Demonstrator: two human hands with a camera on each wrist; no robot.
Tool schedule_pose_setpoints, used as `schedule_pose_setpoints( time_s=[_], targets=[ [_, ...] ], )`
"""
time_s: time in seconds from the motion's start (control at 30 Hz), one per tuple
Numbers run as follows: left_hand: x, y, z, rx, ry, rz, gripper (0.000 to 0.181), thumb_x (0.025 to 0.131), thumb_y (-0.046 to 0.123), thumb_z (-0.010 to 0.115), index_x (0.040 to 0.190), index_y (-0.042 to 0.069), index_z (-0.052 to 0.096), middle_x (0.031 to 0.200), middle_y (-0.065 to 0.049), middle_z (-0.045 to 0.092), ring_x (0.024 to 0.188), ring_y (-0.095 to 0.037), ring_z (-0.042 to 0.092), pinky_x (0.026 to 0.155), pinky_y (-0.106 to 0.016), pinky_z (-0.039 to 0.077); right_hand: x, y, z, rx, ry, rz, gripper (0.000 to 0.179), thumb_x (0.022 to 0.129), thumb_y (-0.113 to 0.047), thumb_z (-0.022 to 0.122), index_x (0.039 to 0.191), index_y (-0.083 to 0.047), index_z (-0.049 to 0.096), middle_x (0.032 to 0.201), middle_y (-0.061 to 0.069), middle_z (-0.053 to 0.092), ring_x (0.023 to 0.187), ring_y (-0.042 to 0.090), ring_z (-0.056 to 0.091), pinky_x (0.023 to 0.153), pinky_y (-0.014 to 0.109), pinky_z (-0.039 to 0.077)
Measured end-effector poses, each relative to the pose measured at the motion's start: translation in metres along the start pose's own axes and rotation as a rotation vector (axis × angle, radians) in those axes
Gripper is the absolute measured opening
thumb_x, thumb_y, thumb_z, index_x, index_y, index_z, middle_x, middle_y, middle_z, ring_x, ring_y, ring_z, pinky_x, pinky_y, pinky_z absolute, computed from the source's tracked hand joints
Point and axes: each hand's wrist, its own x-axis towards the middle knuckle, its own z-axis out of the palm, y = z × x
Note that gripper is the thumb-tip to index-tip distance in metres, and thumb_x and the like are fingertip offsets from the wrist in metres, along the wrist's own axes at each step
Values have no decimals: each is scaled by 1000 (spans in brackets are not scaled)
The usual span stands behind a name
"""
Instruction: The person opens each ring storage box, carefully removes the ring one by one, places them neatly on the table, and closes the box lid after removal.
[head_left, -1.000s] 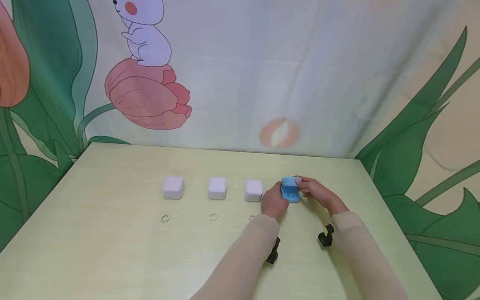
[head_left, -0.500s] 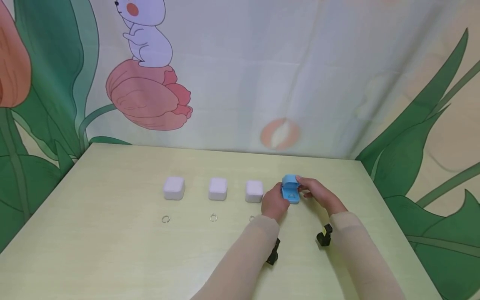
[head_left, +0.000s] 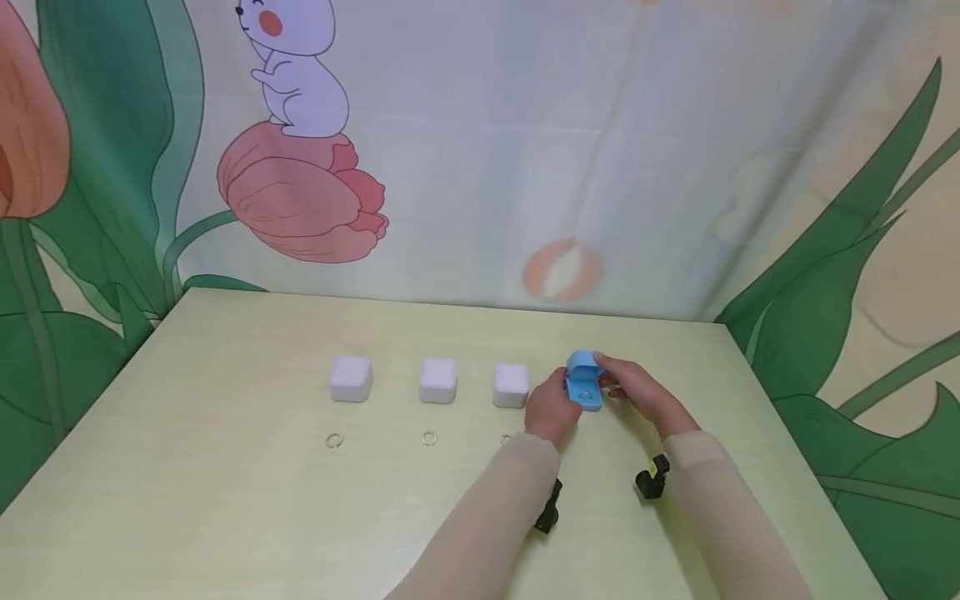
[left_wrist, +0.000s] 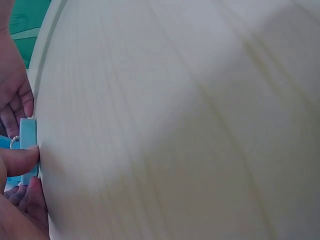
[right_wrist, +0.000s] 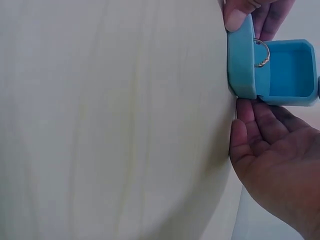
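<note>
In the head view, a blue ring box (head_left: 583, 393) stands on the table with its lid (head_left: 585, 364) raised. A ring (right_wrist: 263, 53) sits upright in the box's base in the right wrist view. My left hand (head_left: 552, 408) grips the base from the left, its thumb on the front. On the other side, my right hand (head_left: 637, 387) holds the box with a fingertip at the lid's edge and other fingers against the base. Three loose rings lie nearer me: one at the left (head_left: 333, 440), a middle ring (head_left: 429, 437), and a third ring (head_left: 506, 439) partly hidden by my left sleeve.
Left of the blue box, three pale lilac boxes stand in a row: a left box (head_left: 351, 378), a middle box (head_left: 438, 380) and a right box (head_left: 511, 385) close to my left hand. A patterned curtain (head_left: 465, 167) hangs behind the table (head_left: 225, 500).
The blue box's lid has changed its tilt a little under my right hand. Both hands have stayed at the box, and the head view has shifted slightly.
</note>
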Motion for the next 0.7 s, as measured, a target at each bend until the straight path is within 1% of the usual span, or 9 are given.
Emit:
schedule_pose_setpoints(
  time_s=[0.1, 0.2, 0.3, 0.37, 0.5, 0.6, 0.7],
  targets=[
    [0, 0, 1, 0, 5, 4, 60, 93, 10, 67, 150, 9, 50, 146, -11, 63, 134, -31, 61, 115, -45, 48, -2, 1, -2, -1, -11, -14, 71, 109, -50, 33, 150, 8, 42, 150, 30, 47, 135, 40, 49, 101, 34, 47],
    [0, 0, 1, 0, 5, 4, 60, 92, 10, 68, 149, 9, 51, 146, -11, 63, 134, -31, 61, 115, -45, 48, -2, 3, -4, 10, -16, -23, 72, 109, -49, 32, 152, 8, 38, 150, 31, 46, 136, 41, 50, 109, 40, 48],
    [0, 1, 1, 1, 4, 8, 60, 92, 10, 69, 149, 9, 51, 145, -11, 63, 133, -31, 61, 114, -45, 49, -3, 5, -6, 39, -14, -26, 72, 110, -47, 32, 155, 9, 33, 151, 33, 45, 139, 43, 48, 118, 48, 44],
    [-1, 2, 0, 4, 6, 12, 60, 91, 11, 70, 148, 9, 51, 145, -10, 64, 132, -31, 62, 114, -44, 49, -3, 6, -6, 47, -18, -32, 72, 110, -45, 32, 155, 11, 30, 152, 34, 44, 141, 44, 46, 121, 52, 41],
    [-2, 2, -1, 21, 9, 27, 60, 90, 12, 71, 147, 9, 52, 143, -11, 65, 130, -31, 64, 113, -44, 50, -4, 6, -8, 50, -38, -36, 70, 111, -42, 31, 155, 13, 29, 154, 36, 42, 144, 46, 43, 123, 54, 38],
    [-1, 2, -2, 32, 3, 34, 63, 89, 12, 72, 148, 8, 51, 142, -11, 66, 129, -32, 64, 112, -43, 50, -5, 5, -8, 32, -47, -40, 69, 111, -41, 29, 154, 13, 29, 154, 36, 42, 145, 47, 43, 122, 54, 38],
    [-1, 2, -3, 34, -4, 29, 67, 88, 11, 74, 150, 8, 49, 143, -11, 65, 129, -32, 63, 113, -44, 49, -4, 5, -8, 22, -48, -37, 70, 111, -42, 28, 155, 12, 29, 155, 35, 41, 145, 46, 43, 122, 54, 38]
  ],
)
